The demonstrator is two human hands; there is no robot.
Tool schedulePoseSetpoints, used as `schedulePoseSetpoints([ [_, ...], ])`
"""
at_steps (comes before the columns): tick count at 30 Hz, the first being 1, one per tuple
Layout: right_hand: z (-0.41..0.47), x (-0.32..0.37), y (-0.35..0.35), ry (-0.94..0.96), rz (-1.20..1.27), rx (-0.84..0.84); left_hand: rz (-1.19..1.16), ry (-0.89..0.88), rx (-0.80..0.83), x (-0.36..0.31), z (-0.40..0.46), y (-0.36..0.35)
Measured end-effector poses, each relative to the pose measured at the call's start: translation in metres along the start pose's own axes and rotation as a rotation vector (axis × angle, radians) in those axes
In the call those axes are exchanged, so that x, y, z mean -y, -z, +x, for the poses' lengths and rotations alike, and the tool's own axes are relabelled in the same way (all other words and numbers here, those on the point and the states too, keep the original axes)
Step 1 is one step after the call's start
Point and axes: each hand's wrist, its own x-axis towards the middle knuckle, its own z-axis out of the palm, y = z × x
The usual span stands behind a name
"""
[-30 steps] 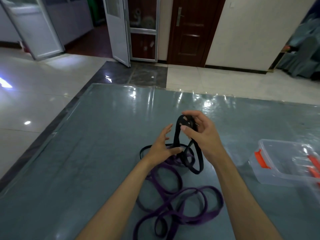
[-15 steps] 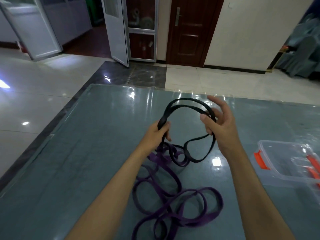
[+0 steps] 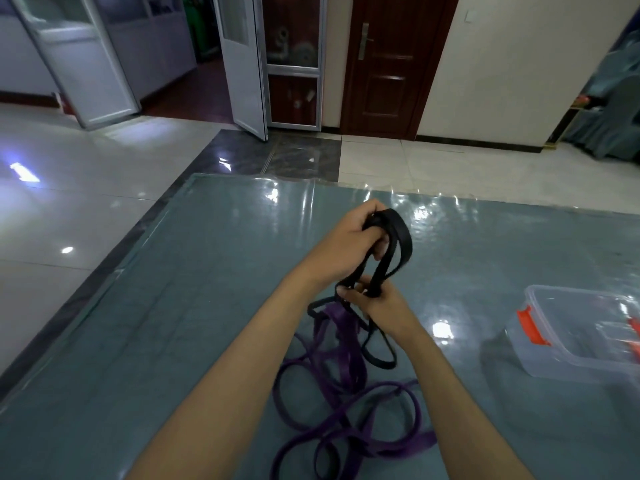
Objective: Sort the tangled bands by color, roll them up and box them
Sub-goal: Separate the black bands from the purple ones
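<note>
A black band [image 3: 403,237] is lifted above the table in folded loops. My left hand [image 3: 349,244] grips its top end, fingers curled round the loops. Below it, my right hand [image 3: 377,303] pinches the same black band lower down, where the strands bunch together. A lower black loop [image 3: 381,362] hangs down onto the table. A purple band [image 3: 346,368] lies in tangled coils on the table under my forearms, its upper part meeting the black strands near my right hand.
A clear plastic box [image 3: 568,341] with orange latches stands open at the right on the grey-green table [image 3: 173,306]. The table's left edge runs diagonally beside a tiled floor. Doors stand beyond the far edge.
The wide black loop stretched between my hands has been gathered into narrow folds. My left hand rose to the top; my right hand dropped below it and closed on the strands.
</note>
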Motion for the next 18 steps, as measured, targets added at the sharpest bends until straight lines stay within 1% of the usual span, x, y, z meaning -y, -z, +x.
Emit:
schedulePoseSetpoints([
  [2,0.0,0.0,0.001,0.004,0.043,-0.041,-0.009,-0.014,-0.015,0.002,-0.001,-0.001],
  [4,0.0,-0.006,0.008,-0.007,0.112,-0.128,0.003,-0.016,-0.077,0.013,0.0,0.004],
  [6,-0.001,-0.009,0.017,-0.005,0.151,-0.229,0.04,0.033,-0.104,0.033,-0.002,0.014],
  [8,-0.002,-0.01,0.028,-0.001,0.203,-0.307,0.093,0.18,-0.08,0.057,-0.009,0.021],
  [11,-0.004,-0.005,0.04,0.047,0.219,-0.36,0.144,0.519,-0.03,0.103,-0.023,0.021],
  [12,-0.004,-0.003,0.041,0.055,0.219,-0.371,0.147,0.604,-0.009,0.119,-0.027,0.019],
  [15,-0.003,-0.003,0.043,0.053,0.241,-0.406,0.135,0.732,0.026,0.155,-0.04,0.006],
  [18,-0.005,-0.004,0.042,0.036,0.298,-0.388,0.06,0.77,0.011,0.18,-0.052,-0.013],
])
